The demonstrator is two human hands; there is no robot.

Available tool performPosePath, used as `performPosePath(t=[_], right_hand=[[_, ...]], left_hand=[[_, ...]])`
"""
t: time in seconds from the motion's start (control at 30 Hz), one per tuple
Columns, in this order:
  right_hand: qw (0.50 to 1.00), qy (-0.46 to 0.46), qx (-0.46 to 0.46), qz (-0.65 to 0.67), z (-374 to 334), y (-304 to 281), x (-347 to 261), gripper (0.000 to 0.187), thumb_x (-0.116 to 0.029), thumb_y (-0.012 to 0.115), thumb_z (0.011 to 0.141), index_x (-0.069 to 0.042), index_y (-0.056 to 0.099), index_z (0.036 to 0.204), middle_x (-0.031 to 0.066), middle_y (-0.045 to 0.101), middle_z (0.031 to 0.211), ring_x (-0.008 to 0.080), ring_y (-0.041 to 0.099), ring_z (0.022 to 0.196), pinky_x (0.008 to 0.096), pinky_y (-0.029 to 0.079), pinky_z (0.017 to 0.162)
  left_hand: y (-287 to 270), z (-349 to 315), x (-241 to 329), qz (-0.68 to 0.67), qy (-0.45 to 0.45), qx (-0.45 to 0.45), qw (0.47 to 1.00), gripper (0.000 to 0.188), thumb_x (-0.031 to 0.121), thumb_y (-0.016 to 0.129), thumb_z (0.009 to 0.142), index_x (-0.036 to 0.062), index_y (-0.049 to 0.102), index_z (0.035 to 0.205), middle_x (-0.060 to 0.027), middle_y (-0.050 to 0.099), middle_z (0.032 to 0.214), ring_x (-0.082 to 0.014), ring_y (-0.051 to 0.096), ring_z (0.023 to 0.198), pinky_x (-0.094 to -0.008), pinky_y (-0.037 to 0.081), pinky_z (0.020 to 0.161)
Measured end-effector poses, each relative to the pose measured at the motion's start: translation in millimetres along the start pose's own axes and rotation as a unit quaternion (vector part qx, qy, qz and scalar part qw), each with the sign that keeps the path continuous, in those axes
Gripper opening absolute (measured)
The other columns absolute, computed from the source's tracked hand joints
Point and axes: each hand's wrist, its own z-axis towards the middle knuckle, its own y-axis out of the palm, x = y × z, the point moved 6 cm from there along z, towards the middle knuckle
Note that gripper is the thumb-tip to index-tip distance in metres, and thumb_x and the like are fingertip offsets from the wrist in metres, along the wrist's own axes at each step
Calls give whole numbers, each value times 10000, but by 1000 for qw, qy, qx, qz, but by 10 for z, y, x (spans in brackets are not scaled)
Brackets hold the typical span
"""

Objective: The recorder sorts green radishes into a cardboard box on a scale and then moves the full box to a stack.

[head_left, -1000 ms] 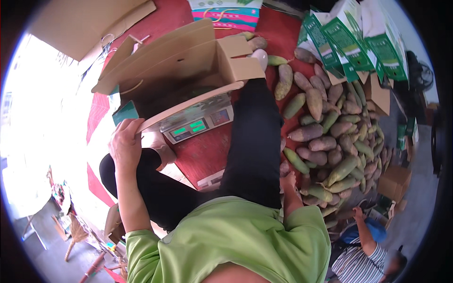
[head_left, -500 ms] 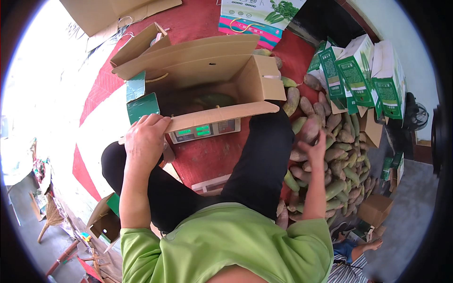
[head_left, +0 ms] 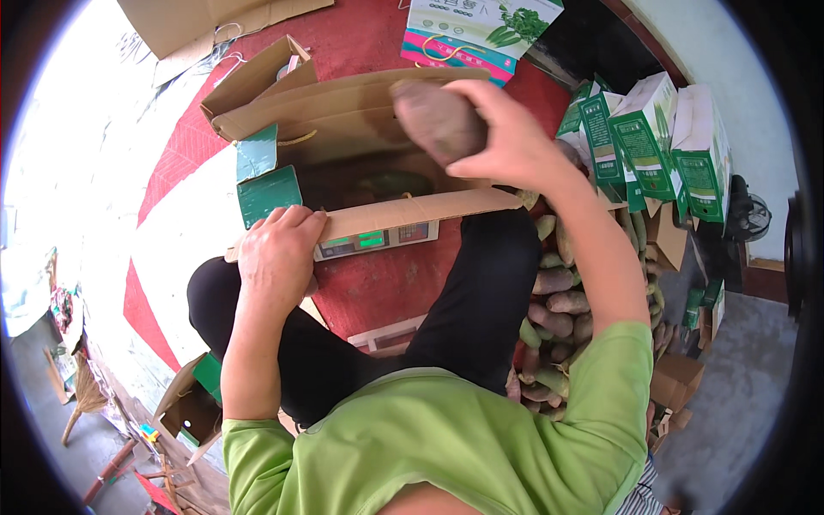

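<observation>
A cardboard box [head_left: 352, 116] stands with its top flaps spread, and a dim green radish [head_left: 395, 183] lies inside. My left hand [head_left: 279, 253] is closed over the left end of the near flap, fingers hooked on its edge. Over the right side of the box, my right hand [head_left: 519, 142] grips a large brownish-purple radish [head_left: 439, 122] by its right end. Beneath the near flap shows a scale [head_left: 373, 239] with lit green displays. A heap of purple and green radishes [head_left: 554, 305] lies to my right, partly hidden by my right arm.
Green-and-white cartons [head_left: 644, 129] stand along the right wall beside a small black fan [head_left: 751, 210]. Past the box are a pink-and-blue carton [head_left: 463, 56] and a small brown box [head_left: 257, 86]. A straw broom [head_left: 83, 395] lies at far left.
My right hand has lifted a radish from the heap and carried it up and left over the box. My left hand stays on the near flap.
</observation>
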Motion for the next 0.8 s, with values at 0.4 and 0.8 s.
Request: performPosePath(t=[0.4, 0.8], right_hand=[[953, 13, -202, -223, 416, 1033, 525, 619, -209, 742, 680, -84, 524, 1246, 175, 618, 1079, 358, 581, 1042, 442, 478, 884], [967, 166, 181, 62, -1408, -502, 1152, 363, -145, 662, 829, -50, 601, 1175, 70, 666, 987, 132, 626, 897, 277, 502, 799]], left_hand=[[0, 53, 15, 8, -1, -2, 1000, 249, 81, 567, 758, 116, 674, 979, -30, 638, 916, -237, 620, 898, -356, 502, 782], [-15, 54, 14, -24, -3, 37, 999, 204, 40, 582, 840, 87, 682, 1012, -71, 648, 936, -272, 632, 845, -346, 500, 731]])
